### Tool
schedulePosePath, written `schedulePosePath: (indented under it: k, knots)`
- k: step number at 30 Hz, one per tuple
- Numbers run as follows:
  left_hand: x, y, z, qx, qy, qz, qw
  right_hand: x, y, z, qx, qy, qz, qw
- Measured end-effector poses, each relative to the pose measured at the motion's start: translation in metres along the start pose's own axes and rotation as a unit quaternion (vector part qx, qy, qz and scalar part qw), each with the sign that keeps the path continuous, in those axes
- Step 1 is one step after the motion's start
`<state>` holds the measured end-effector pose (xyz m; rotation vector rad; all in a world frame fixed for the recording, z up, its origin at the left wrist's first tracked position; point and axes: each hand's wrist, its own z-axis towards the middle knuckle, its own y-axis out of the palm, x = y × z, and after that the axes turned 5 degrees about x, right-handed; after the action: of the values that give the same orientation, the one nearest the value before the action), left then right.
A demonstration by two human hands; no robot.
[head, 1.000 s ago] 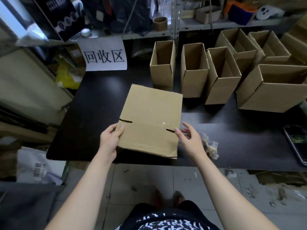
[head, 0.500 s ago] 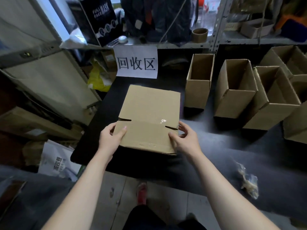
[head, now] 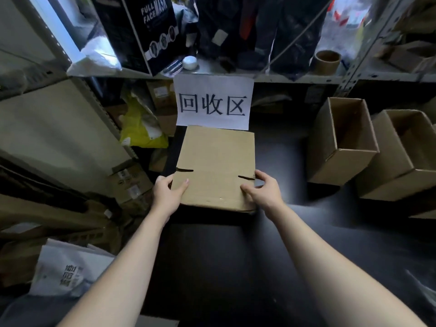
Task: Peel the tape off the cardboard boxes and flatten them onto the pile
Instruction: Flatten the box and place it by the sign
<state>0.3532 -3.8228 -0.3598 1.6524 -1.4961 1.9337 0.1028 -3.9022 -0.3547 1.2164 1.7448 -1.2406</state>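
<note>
Flattened brown box (head: 215,161) being held roughly level, left hand (head: 165,194) and right hand (head: 264,192) pinching near corners. Dark flap slits showing just beyond each thumb. Open box (head: 342,147) standing upright well right of grip; second open box (head: 401,161) sitting just beside it, farther right.

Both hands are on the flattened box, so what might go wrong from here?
1. The flattened box sits by the left edge of the table; released skewed, it may slide off toward the clutter there.
2. Its far edge looks close to the paper sign; pushing further could crumple it.
</note>
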Motion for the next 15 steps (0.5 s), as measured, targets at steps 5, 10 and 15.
schedulePosePath:
  k: [5,10,15]
  knots:
    - [-0.026,-0.002,0.054,-0.035,-0.020,0.071,0.997,-0.008,0.044,0.024,0.016,0.032,-0.028,0.999]
    - [-0.035,0.005,0.077,-0.039,0.000,0.200,0.979,-0.006,0.065,0.032,0.043,0.025,-0.113,0.992]
    - [-0.020,0.014,0.067,-0.001,0.052,0.297,0.954,-0.009,0.062,0.026,0.063,0.005,-0.195,0.979]
